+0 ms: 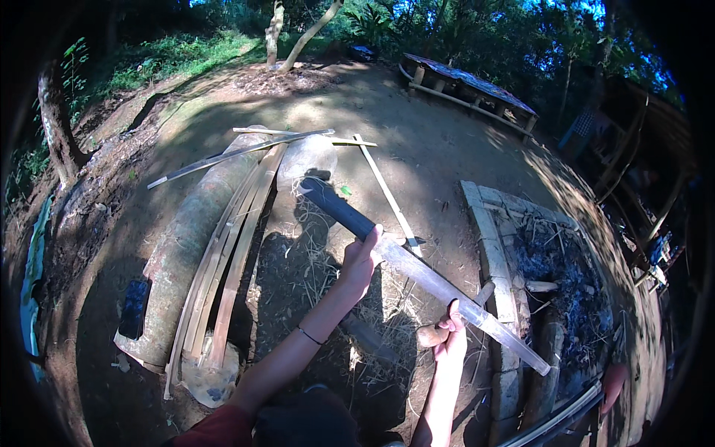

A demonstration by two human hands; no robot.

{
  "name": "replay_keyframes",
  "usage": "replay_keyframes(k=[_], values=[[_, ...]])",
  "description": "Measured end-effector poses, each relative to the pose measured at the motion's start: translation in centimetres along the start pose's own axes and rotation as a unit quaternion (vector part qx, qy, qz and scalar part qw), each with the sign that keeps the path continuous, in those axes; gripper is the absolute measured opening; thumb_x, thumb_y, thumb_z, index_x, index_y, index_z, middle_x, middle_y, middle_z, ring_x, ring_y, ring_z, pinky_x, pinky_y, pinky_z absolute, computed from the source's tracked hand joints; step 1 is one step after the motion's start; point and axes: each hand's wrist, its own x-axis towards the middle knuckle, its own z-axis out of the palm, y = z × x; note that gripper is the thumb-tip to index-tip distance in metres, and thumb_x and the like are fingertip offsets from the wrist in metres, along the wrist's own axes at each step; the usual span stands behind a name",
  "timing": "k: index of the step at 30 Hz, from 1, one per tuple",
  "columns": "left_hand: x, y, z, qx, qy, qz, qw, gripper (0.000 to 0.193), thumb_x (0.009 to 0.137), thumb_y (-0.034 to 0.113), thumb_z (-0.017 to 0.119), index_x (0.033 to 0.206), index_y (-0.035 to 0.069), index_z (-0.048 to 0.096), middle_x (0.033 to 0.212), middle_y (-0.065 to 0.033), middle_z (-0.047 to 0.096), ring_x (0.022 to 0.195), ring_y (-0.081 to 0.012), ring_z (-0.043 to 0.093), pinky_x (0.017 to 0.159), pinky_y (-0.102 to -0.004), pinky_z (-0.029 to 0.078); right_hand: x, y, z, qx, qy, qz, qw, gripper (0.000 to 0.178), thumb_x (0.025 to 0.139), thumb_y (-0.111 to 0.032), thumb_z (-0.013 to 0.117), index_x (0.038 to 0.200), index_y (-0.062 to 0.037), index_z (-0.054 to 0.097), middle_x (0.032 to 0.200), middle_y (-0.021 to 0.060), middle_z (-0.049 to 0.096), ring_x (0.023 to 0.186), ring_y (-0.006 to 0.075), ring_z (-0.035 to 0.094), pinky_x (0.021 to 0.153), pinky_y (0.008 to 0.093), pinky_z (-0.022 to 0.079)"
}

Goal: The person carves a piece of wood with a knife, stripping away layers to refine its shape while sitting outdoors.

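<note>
Your left hand (360,262) wraps its fingers fully around the long, straight, pale piece with a dark end (428,277), slanting before you, likely to steady it; your right hand (451,337) seems closed on a rounded light-brown wooden piece (428,336), thumb near the slant, probably for control.

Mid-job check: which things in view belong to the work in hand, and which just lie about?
Likely in the job:
two-toned pole, gripped by the left hand;
wooden piece in the right hand.

Apparently just lying about:
dark slab;
log under it;
low platform beyond.
</note>
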Motion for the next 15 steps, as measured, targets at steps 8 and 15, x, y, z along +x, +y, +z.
replay_keyframes(k=[8, 15], values=[[4.4, -0.1, 4.3, 0.027, -0.031, 0.091, 0.995, 0.034, 0.094, 0.03, 0.065, 0.096, -0.003, 0.067, 0.084, -0.0096, 0.069, 0.078, -0.0161, 0.069, 0.074, -0.0269, 0.051, -1.8, 1.7, -3.9, 0.099, 0.081, 0.155, 0.98, 0.025, 0.084, -0.008, 0.074, 0.105, -0.0049, 0.06, 0.092, 0.0073, 0.065, 0.054, 0.0015, 0.05, 0.048, 0.0133, 0.044], [7.1, -1.4, 7.9, 0.071, -0.083, 0.181, 0.977, 0.036, 0.094, 0.032, 0.064, 0.08, -0.001, 0.066, 0.066, -0.0083, 0.067, 0.064, -0.0143, 0.067, 0.062, -0.0267, 0.048, -11.4, -4.2, -7.6, 0.126, 0.151, 0.471, 0.86, 0.018, 0.099, -0.02, 0.055, 0.091, -0.0032, 0.058, 0.061, -0.0051, 0.046, 0.046, 0.004, 0.041, 0.042, 0.0191, 0.033]])
